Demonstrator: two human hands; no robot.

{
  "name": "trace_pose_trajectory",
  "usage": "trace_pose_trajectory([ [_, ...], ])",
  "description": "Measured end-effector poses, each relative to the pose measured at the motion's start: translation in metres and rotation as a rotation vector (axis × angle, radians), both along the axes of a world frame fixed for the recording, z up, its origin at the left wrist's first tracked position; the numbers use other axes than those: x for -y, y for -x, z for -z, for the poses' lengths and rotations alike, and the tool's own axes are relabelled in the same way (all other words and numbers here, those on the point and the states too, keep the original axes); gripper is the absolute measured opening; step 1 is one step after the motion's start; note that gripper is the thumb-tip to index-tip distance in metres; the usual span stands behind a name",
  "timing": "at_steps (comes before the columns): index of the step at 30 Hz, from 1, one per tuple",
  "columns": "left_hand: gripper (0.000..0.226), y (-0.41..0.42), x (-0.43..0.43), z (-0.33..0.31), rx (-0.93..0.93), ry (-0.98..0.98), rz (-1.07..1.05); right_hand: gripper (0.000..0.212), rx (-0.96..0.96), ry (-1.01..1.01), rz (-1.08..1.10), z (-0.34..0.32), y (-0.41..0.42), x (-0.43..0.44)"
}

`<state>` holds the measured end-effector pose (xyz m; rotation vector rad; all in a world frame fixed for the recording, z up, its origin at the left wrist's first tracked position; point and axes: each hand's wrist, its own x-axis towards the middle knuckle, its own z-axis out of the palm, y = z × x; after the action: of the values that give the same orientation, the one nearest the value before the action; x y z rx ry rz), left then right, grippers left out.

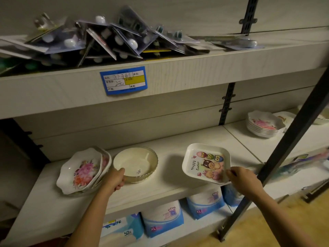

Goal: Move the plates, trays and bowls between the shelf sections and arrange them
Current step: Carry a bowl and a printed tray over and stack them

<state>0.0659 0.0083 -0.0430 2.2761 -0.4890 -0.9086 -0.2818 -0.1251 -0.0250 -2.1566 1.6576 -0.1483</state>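
Observation:
On the middle shelf (pixel 169 182) a stack of round cream dishes (pixel 135 163) sits left of centre. My left hand (pixel 116 180) grips its near-left rim. Left of it, a few flower-printed scalloped plates (pixel 83 171) lean tilted against each other. A square white tray (pixel 207 162) printed with owls and "Happy Easter" is tilted up at the right, and my right hand (pixel 243 179) holds its near-right edge. In the right shelf section stands a stack of flowered scalloped bowls (pixel 265 124).
The upper shelf (pixel 160 75) carries a heap of blister-packed goods and a blue price label (pixel 123 80). A dark metal post (pixel 288 139) slants across the right. Blue-and-white packs (pixel 163 218) fill the shelf below. More dishes (pixel 320 118) lie at the far right.

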Motion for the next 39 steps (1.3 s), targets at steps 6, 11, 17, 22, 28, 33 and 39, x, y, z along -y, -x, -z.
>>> trace_pose_trajectory([
  [6,0.038,0.006,-0.005,-0.018,0.049,0.103,0.015,0.029,0.027,0.017,0.011,-0.003,0.003,-0.003],
  [11,0.037,0.038,-0.002,-0.046,0.054,0.148,0.125,0.027,0.076,-0.001,0.066,-0.007,0.032,-0.009],
  [17,0.037,0.1,0.013,-0.065,0.053,0.195,0.302,0.026,0.123,0.013,0.106,-0.022,0.097,-0.014],
  [22,0.037,0.166,0.031,-0.069,0.01,0.199,0.416,0.029,0.071,0.034,0.137,-0.031,0.177,-0.014],
  [28,0.039,0.258,0.049,-0.064,-0.021,0.189,0.485,0.034,0.022,0.051,0.231,-0.029,0.281,0.006],
  [33,0.038,0.336,0.068,-0.063,-0.064,0.205,0.53,0.034,0.029,0.088,0.25,-0.027,0.364,0.03],
  [39,0.037,0.424,0.103,-0.057,-0.068,0.212,0.547,0.034,0.029,0.108,0.288,-0.026,0.45,0.053],
])
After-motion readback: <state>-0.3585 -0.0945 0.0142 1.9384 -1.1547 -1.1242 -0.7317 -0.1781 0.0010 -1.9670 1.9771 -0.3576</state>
